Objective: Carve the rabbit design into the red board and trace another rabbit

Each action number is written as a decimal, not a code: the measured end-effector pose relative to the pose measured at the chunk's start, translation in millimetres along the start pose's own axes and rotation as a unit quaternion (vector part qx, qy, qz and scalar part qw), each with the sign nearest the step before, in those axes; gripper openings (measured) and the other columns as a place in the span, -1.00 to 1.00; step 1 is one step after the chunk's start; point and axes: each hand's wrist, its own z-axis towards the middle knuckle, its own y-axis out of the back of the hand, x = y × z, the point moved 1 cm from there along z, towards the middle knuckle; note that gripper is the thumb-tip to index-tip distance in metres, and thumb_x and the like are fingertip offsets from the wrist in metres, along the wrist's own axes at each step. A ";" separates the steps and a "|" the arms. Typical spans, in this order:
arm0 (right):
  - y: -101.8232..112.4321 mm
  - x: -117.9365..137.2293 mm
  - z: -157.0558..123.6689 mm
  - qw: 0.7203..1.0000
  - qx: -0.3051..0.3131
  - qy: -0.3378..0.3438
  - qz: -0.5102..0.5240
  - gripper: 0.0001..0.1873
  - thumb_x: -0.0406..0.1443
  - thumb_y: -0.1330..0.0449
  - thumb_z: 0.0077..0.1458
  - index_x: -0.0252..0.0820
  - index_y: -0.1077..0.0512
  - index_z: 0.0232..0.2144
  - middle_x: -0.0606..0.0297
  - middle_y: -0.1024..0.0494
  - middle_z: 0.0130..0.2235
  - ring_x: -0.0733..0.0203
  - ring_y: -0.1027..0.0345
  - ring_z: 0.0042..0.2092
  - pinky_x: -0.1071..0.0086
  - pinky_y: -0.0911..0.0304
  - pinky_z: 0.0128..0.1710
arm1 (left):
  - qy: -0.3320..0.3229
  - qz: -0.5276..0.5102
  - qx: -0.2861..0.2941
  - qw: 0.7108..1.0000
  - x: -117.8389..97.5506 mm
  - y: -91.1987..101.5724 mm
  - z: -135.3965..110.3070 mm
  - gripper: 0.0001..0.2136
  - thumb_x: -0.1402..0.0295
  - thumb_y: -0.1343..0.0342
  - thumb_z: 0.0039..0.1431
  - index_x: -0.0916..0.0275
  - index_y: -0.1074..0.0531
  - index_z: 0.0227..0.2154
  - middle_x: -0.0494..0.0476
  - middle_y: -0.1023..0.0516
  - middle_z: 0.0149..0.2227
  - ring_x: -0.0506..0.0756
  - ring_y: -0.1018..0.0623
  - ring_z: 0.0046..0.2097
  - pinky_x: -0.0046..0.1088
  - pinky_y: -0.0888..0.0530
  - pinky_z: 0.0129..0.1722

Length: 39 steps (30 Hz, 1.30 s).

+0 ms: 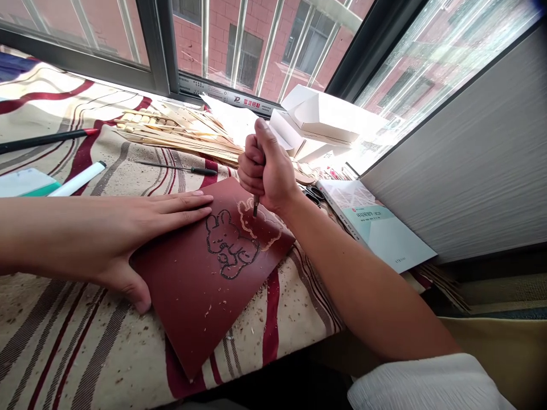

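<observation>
A reddish-brown flat board [188, 296] lies at an angle on the striped cloth. It bears a dark-outlined bear-like figure [231, 245] and, to its upper right, a pale carved outline [273, 228]. My left hand [158, 233] rests flat on the board's left corner, fingers stretched out and thumb spread along the edge. Above the pale outline, my right hand [269, 168] is closed in a fist around an upright carving tool [255, 206]. The tool's tip meets the board; most of its handle is hidden in the fist. Small shavings are scattered over the board.
A thin dark-handled tool [200, 171] lies behind the board. Wood strips [183, 128] and an open white box [320, 117] sit by the window. Scissors [314, 195] and a book [380, 222] are at right. A white marker [81, 179] and a black-red pen [47, 140] lie left.
</observation>
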 end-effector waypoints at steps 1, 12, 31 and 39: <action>-1.7 0.0 -0.1 1.000 -0.004 -0.004 -0.012 -0.22 0.18 0.02 0.57 -0.08 -0.06 -0.63 0.60 0.09 -0.68 0.44 0.40 -0.65 0.50 0.36 -0.70 | 0.004 -0.002 0.005 1.000 1.1 -0.6 0.1 0.40 -0.48 -0.35 -0.04 -0.06 0.32 0.66 0.10 0.24 0.72 0.41 -0.07 0.66 -0.05 -0.22 0.58; -6.5 -1.0 6.1 0.994 0.058 -0.081 -0.038 -0.25 0.16 0.01 0.58 -0.07 0.00 -0.60 0.61 0.11 -0.66 0.46 0.40 -0.62 0.55 0.34 -0.71 | 0.027 -0.004 -0.025 0.999 -17.1 9.9 -7.5 0.41 -0.25 -0.54 -0.05 -0.12 0.31 0.66 -0.03 0.19 0.71 0.25 -0.07 0.67 -0.31 -0.09 0.61; 18.0 -9.8 10.9 0.973 -0.188 -0.083 0.107 -0.33 -0.06 0.19 0.68 -0.07 0.05 -0.56 0.62 0.12 -0.70 0.42 0.42 -0.63 0.52 0.39 -0.69 | -0.004 0.002 -0.052 0.999 -20.7 9.2 -9.9 0.32 -0.29 -0.45 0.07 -0.04 0.26 0.67 0.08 0.14 0.71 0.35 -0.16 0.64 -0.29 -0.18 0.57; 10.5 -12.8 2.3 0.956 -0.272 -0.037 0.107 -0.38 -0.07 0.09 0.65 -0.05 0.07 -0.52 0.61 0.09 -0.68 0.40 0.36 -0.64 0.45 0.38 -0.67 | -0.024 0.008 -0.035 0.999 -5.6 4.2 -3.3 0.36 -0.34 -0.43 0.03 0.01 0.27 0.67 0.17 0.16 0.71 0.39 -0.17 0.63 -0.13 -0.22 0.57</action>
